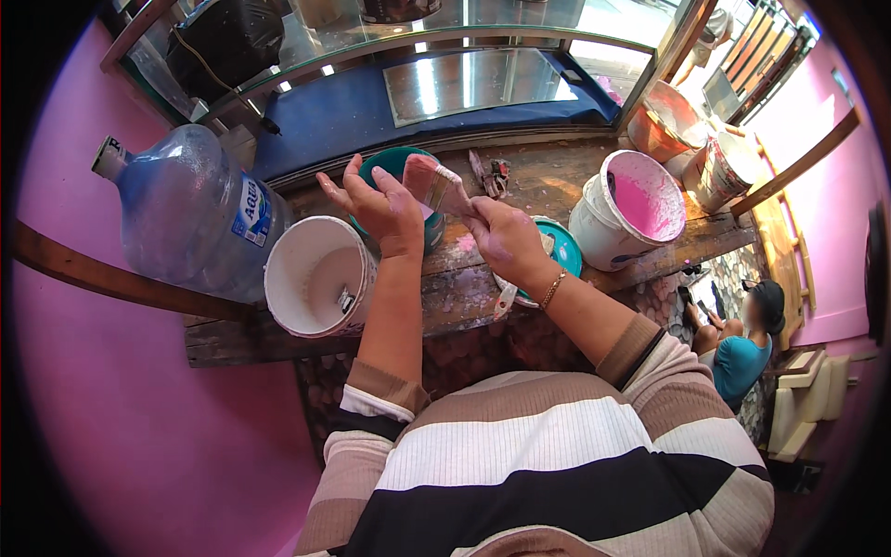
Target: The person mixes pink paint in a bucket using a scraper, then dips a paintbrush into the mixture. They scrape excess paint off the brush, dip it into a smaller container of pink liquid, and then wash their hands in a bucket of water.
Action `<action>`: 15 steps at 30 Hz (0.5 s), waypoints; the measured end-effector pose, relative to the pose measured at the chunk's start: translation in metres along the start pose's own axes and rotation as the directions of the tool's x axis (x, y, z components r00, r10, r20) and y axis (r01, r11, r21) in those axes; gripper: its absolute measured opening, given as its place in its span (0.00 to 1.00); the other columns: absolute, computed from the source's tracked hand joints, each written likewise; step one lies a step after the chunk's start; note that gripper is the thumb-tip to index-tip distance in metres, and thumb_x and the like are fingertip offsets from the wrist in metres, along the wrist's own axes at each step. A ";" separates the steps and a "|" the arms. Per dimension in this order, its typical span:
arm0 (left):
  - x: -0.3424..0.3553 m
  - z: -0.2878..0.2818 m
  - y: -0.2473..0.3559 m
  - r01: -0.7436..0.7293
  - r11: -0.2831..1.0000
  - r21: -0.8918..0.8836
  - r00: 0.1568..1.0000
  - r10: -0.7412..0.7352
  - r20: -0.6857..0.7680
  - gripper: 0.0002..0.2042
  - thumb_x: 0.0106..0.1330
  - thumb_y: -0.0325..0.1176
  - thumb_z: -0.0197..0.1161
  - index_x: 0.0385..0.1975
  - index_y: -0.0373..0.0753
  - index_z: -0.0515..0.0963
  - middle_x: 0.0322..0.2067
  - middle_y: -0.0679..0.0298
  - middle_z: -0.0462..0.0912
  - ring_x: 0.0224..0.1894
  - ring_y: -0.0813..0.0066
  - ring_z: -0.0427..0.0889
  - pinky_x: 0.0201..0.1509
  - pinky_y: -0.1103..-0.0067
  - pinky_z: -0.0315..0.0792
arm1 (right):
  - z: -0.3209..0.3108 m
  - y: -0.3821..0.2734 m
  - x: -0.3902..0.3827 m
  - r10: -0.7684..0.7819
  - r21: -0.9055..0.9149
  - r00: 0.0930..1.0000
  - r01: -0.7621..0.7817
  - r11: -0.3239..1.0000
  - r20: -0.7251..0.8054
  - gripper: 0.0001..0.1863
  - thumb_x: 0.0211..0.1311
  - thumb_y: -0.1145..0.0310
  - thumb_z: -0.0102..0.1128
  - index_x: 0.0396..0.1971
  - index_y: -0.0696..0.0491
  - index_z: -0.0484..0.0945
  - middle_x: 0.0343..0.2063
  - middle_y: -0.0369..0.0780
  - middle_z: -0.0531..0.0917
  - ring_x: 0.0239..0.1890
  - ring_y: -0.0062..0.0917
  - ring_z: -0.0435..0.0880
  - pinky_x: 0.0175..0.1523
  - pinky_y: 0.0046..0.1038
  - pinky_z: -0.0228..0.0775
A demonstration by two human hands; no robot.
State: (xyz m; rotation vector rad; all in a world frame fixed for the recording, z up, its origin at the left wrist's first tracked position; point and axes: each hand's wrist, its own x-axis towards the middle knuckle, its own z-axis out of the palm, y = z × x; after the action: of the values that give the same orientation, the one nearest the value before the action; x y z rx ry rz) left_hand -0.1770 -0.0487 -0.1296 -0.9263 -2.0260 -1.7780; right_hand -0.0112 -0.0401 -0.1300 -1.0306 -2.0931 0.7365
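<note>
My right hand (509, 239) grips a wide paintbrush (447, 190) by its handle, its pinkish bristles tilted up and to the left. Smears of paint mark the skin of both hands. Close to the bristles, my left hand (382, 206) is raised palm up, fingers spread and holding nothing. Below them stands a teal bucket (431, 236), partly covered by my left hand and the brush. A white bucket (311, 276) with a small object at its bottom sits beside my left forearm. Right of my right hand stands a white bucket (603, 227) coated inside with pink paint.
A large clear water jug (190, 209) leans at the left. Behind my right wrist lies a teal lid (562, 249). Paint-stained buckets (719, 174) stand far right on the wooden bench (464, 302). A glass case (362, 42) rises behind; a person (745, 343) sits at lower right.
</note>
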 end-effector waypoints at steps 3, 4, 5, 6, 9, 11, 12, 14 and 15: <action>-0.004 -0.001 0.003 -0.010 1.000 0.010 0.989 0.008 0.148 0.07 0.60 0.28 0.58 0.33 0.31 0.78 0.58 0.33 0.63 0.63 0.42 0.64 0.63 0.64 0.62 | 0.001 0.011 0.005 0.056 0.018 0.997 -0.057 0.998 0.061 0.12 0.60 0.63 0.57 0.35 0.58 0.77 0.28 0.50 0.80 0.35 0.48 0.79 0.39 0.41 0.69; -0.004 -0.001 0.003 -0.002 0.999 0.053 0.980 -0.009 0.201 0.08 0.60 0.33 0.62 0.29 0.34 0.78 0.58 0.38 0.68 0.62 0.46 0.66 0.64 0.66 0.61 | 0.000 0.016 0.007 0.076 0.077 0.996 -0.079 0.994 0.048 0.13 0.59 0.63 0.58 0.32 0.59 0.77 0.26 0.51 0.80 0.34 0.48 0.79 0.38 0.41 0.69; -0.002 -0.002 0.000 -0.002 0.998 0.055 0.980 -0.009 0.200 0.08 0.60 0.33 0.62 0.29 0.34 0.78 0.58 0.38 0.68 0.62 0.46 0.66 0.64 0.66 0.61 | -0.001 0.016 0.008 0.075 0.079 0.996 -0.079 0.994 0.049 0.13 0.59 0.63 0.58 0.32 0.59 0.77 0.26 0.51 0.80 0.34 0.48 0.79 0.38 0.41 0.69; 0.000 -0.002 -0.003 0.064 0.997 0.038 0.958 -0.072 0.279 0.08 0.60 0.34 0.63 0.29 0.34 0.79 0.57 0.39 0.69 0.61 0.46 0.67 0.64 0.65 0.61 | -0.002 0.017 0.009 0.196 0.185 0.972 -0.218 0.958 0.130 0.13 0.59 0.63 0.58 0.31 0.60 0.77 0.26 0.52 0.79 0.34 0.48 0.79 0.38 0.41 0.69; -0.001 0.002 -0.007 0.013 1.000 0.016 0.971 -0.016 0.238 0.09 0.61 0.35 0.63 0.29 0.34 0.79 0.53 0.40 0.73 0.58 0.45 0.70 0.61 0.64 0.64 | -0.004 0.017 0.008 0.251 0.241 0.953 -0.288 0.927 0.172 0.14 0.58 0.63 0.59 0.31 0.61 0.77 0.26 0.52 0.80 0.33 0.48 0.79 0.38 0.41 0.69; -0.003 0.006 -0.004 -0.105 0.994 0.021 0.988 0.102 0.117 0.09 0.62 0.34 0.62 0.27 0.34 0.80 0.49 0.41 0.76 0.56 0.45 0.73 0.59 0.63 0.66 | -0.004 0.013 0.007 0.196 0.202 0.973 -0.218 0.955 0.124 0.14 0.58 0.63 0.59 0.31 0.61 0.78 0.26 0.53 0.80 0.33 0.48 0.80 0.39 0.41 0.69; -0.003 0.007 0.001 -0.219 0.953 0.209 0.976 0.214 0.046 0.10 0.63 0.35 0.60 0.35 0.34 0.79 0.45 0.41 0.78 0.54 0.45 0.74 0.58 0.63 0.67 | -0.005 0.010 0.007 0.144 0.151 0.987 -0.153 0.977 0.069 0.13 0.59 0.65 0.59 0.35 0.61 0.78 0.25 0.49 0.80 0.30 0.36 0.79 0.37 0.35 0.70; -0.006 0.010 -0.006 -0.307 0.868 0.391 0.943 0.334 -0.001 0.13 0.65 0.35 0.58 0.42 0.34 0.78 0.41 0.40 0.79 0.52 0.46 0.76 0.57 0.63 0.67 | -0.008 0.006 0.008 0.089 0.093 0.996 -0.090 0.992 0.013 0.14 0.60 0.66 0.60 0.38 0.62 0.78 0.24 0.45 0.81 0.26 0.24 0.79 0.36 0.28 0.71; -0.005 0.006 -0.017 -0.229 0.926 0.299 0.968 0.185 0.168 0.17 0.65 0.35 0.57 0.51 0.32 0.72 0.37 0.42 0.80 0.47 0.46 0.78 0.56 0.62 0.67 | -0.009 0.002 0.008 0.086 0.108 0.996 -0.086 0.990 0.004 0.14 0.58 0.65 0.60 0.36 0.61 0.79 0.26 0.49 0.81 0.31 0.36 0.79 0.38 0.34 0.70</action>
State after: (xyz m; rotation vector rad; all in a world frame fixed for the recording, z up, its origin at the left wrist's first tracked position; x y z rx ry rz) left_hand -0.1832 -0.0445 -0.1472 -1.1344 -2.1213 -1.2620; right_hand -0.0074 -0.0307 -0.1234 -1.0656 -1.9954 0.8828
